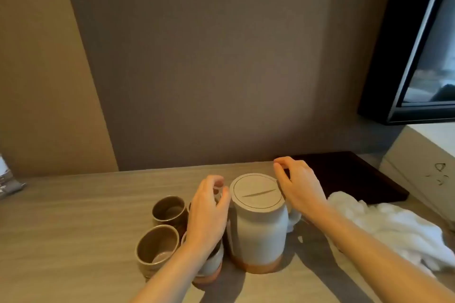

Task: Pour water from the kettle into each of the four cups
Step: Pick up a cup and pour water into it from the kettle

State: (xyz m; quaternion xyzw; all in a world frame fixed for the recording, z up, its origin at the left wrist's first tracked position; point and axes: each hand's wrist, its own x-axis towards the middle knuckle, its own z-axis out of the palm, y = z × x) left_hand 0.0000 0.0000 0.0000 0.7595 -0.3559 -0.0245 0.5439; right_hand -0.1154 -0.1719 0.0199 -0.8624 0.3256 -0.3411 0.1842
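Observation:
A pale grey kettle point(259, 229) with a flat lid and a tan base stands upright on the table, near its middle. Two brown cups sit to its left: one farther back point(169, 209), one nearer point(156, 248). A pale cup with a tan base point(209, 268) stands between them and the kettle, mostly hidden under my left forearm. My left hand point(209, 211) hovers open just left of the kettle's lid, over the cups. At the right of the lid, my right hand point(299, 187) is open with curled fingers, holding nothing. A fourth cup is hidden.
A crumpled white cloth point(384, 226) lies to the right of the kettle. A dark wooden tray point(349, 174) sits at the back right against the wall. A framed screen point(423, 56) hangs at upper right above a white box point(418, 167).

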